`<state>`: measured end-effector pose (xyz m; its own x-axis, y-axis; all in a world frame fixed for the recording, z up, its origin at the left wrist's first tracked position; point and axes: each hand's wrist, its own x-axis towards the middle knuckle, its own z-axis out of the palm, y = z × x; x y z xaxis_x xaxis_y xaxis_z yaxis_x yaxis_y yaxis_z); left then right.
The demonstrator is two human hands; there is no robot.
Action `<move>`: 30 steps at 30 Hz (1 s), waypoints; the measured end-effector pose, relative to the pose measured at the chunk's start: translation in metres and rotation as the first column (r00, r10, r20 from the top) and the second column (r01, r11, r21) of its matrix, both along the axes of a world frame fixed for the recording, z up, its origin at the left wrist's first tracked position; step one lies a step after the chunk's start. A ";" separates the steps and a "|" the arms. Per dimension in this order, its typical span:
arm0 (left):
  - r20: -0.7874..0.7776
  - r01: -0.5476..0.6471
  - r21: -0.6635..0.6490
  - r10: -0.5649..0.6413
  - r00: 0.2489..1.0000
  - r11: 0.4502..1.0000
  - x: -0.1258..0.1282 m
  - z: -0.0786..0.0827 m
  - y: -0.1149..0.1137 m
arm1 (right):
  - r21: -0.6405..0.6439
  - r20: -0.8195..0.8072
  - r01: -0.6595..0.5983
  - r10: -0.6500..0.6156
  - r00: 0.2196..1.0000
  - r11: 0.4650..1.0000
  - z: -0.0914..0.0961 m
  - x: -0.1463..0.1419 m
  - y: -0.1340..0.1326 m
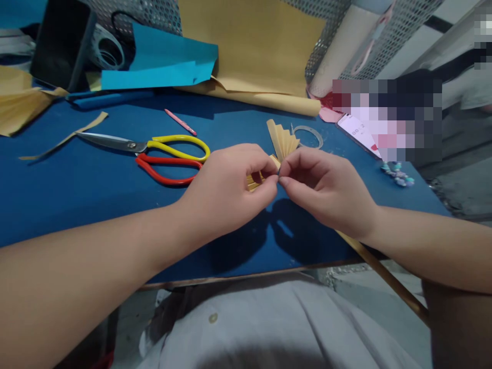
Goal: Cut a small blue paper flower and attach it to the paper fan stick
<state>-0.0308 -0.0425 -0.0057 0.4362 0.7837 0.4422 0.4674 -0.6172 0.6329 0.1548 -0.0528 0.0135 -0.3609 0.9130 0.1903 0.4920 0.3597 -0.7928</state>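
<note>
Just past my grey shirt (pixel 269 328), the edge of the blue table (pixel 115 220) runs beneath my forearms. My left hand (pixel 226 192) is curled nearly closed, its thumb and forefinger pinching the lower pleats of a folded tan paper fan (pixel 282 141). My right hand (pixel 326 192) is curled the same way, its fingertips (pixel 282 180) meeting the left's at the pleats, though my fingers hide how much paper it has hold of. The fan's upper pleats spread out beyond my knuckles. Just left of my left hand lie scissors (pixel 132 146) with yellow and red looped handles, their blades pointing toward a thin strip of tan paper (pixel 65 136). Beyond the fan sits a ring of clear tape (pixel 307 136). To its right, a phone (pixel 355 134) lies face up with digits on its screen, near a strand of blue beads (pixel 397 174). A slim pink stick (pixel 180 122) lies farther back. At the table's far side, a roll of tan paper (pixel 249 105) and a sheet of teal paper (pixel 161 64) lie in front of a perforated metal screen (pixel 392 31).
</note>
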 end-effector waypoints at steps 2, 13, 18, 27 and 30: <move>-0.004 -0.004 0.003 0.004 1.000 1.000 0.000 0.001 0.000 | 0.016 0.012 0.004 -0.004 1.000 1.000 0.000 0.000 0.000; 0.017 -0.034 0.001 0.034 0.999 0.999 0.000 0.003 -0.001 | -0.158 -0.130 -0.018 -0.003 0.991 0.987 0.002 -0.001 0.001; 0.005 -0.049 -0.019 0.049 0.999 0.999 -0.001 0.004 -0.002 | 0.071 0.049 -0.023 0.019 0.999 0.997 0.002 0.001 -0.001; 0.007 -0.065 -0.074 0.066 0.998 0.995 0.000 0.004 -0.001 | 0.331 0.266 -0.108 0.017 0.964 0.938 -0.002 0.004 0.001; -0.008 -0.054 -0.079 0.053 0.999 0.995 0.001 0.003 0.000 | 0.337 0.285 -0.138 0.039 0.958 0.931 -0.002 0.005 0.002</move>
<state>-0.0300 -0.0430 -0.0025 0.3949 0.8385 0.3754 0.5022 -0.5392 0.6761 0.1595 -0.0506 0.0116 -0.5201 0.7673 0.3752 0.6216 0.6413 -0.4497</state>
